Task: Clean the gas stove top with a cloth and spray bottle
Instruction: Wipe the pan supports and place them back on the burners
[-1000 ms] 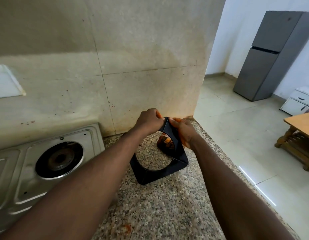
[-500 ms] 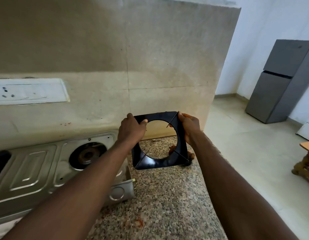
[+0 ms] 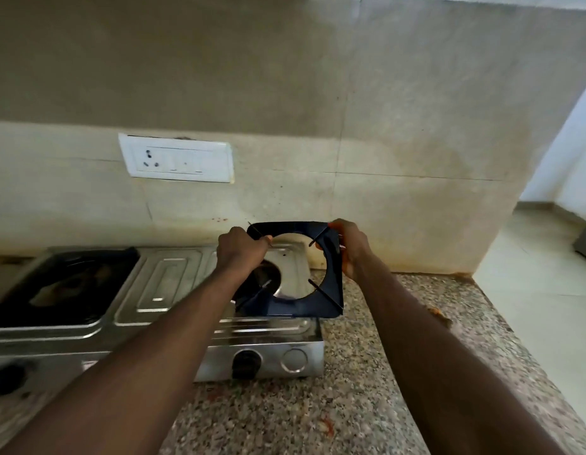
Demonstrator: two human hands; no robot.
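A steel two-burner gas stove (image 3: 173, 280) stands on the granite counter (image 3: 367, 372) against the wall. Both hands hold a black square pan support (image 3: 332, 290) with a round opening, tilted just above the stove's right burner (image 3: 268, 277). My left hand (image 3: 241, 249) grips its far left corner. At the right edge my right hand (image 3: 350, 246) grips it. Another black pan support (image 3: 65, 284) lies over the left burner. No cloth or spray bottle is in view.
A white switch and socket plate (image 3: 177, 162) is on the tiled wall above the stove. The stove's front has a black knob (image 3: 245, 362) and a round steel fitting (image 3: 294, 360). Orange stains (image 3: 436, 311) mark the counter's right edge, beyond which the floor (image 3: 547, 307) drops away.
Both hands lifted the pan support from the counter at the right of the stove and carried it left, over the right burner. The view turned left with it.
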